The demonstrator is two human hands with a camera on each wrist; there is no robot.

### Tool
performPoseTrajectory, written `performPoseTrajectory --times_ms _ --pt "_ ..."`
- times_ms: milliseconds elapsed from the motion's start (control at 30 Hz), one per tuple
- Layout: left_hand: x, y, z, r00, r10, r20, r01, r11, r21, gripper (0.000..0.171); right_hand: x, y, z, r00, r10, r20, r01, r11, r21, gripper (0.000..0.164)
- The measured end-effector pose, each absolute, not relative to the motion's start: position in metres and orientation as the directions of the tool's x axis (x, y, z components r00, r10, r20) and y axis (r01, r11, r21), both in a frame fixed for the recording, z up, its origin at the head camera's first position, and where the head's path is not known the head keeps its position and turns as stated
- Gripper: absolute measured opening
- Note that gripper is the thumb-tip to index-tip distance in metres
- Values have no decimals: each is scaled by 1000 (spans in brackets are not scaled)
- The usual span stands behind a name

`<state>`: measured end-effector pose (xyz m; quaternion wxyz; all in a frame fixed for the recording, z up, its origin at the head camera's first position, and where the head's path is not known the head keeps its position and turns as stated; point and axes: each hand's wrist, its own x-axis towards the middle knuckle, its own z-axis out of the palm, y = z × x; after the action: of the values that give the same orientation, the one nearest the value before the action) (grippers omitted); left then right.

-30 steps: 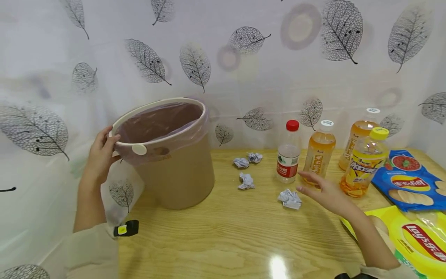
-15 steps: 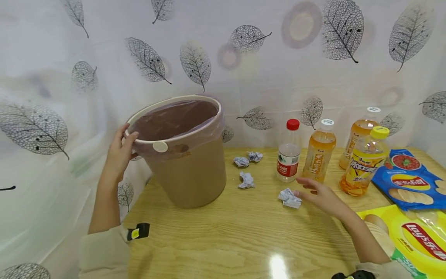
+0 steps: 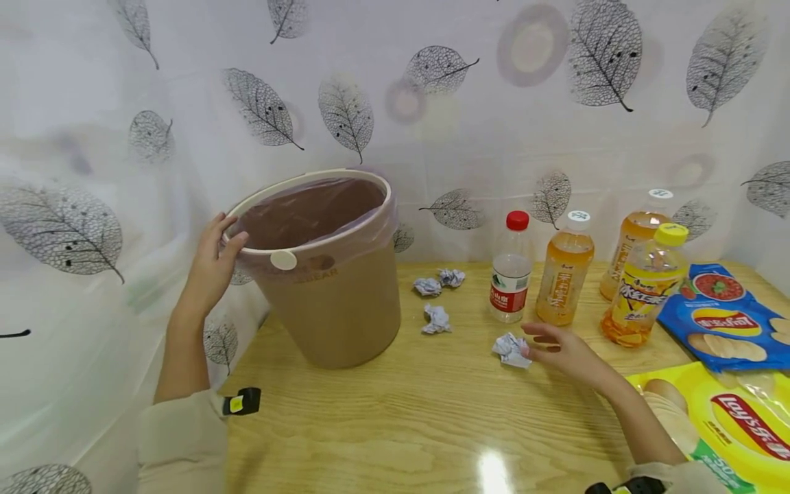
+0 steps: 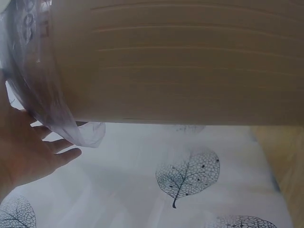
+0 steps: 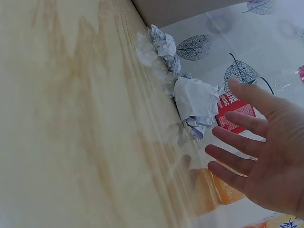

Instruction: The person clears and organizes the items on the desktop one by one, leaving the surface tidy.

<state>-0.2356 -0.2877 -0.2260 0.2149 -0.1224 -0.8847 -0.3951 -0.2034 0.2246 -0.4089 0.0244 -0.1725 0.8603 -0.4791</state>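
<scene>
My left hand (image 3: 212,271) holds the rim of a beige trash bin (image 3: 333,309) at its left side. Clear bag film (image 4: 88,135) hangs over that rim, and in the left wrist view several fingers spread beneath its edge. On the table, a crumpled white paper ball (image 3: 512,350) lies just left of my right hand (image 3: 564,353). In the right wrist view, the fingers of that hand are extended and spread, with the paper ball (image 5: 194,102) beyond their tips. Whether the thumb touches the paper is hard to tell.
More paper balls (image 3: 437,320) lie between bin and bottles. A red-capped bottle (image 3: 509,288), amber drink bottles (image 3: 564,274) and a yellow-capped bottle (image 3: 644,291) stand behind my right hand. Blue (image 3: 725,322) and yellow (image 3: 728,418) chip bags lie at right. A leaf-patterned curtain (image 3: 401,137) hangs behind.
My left hand and the bin have shifted to the right, then stayed nearly still. My right hand has come lower and closer to the nearest paper ball.
</scene>
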Motion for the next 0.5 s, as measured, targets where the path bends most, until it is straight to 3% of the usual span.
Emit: performPoseTrajectory --times_ms 500 --pt "-236 -286 -229 -875 27 484 388 639 664 59 -205 223 -419 -948 -300 105 -249 493 -834 52"
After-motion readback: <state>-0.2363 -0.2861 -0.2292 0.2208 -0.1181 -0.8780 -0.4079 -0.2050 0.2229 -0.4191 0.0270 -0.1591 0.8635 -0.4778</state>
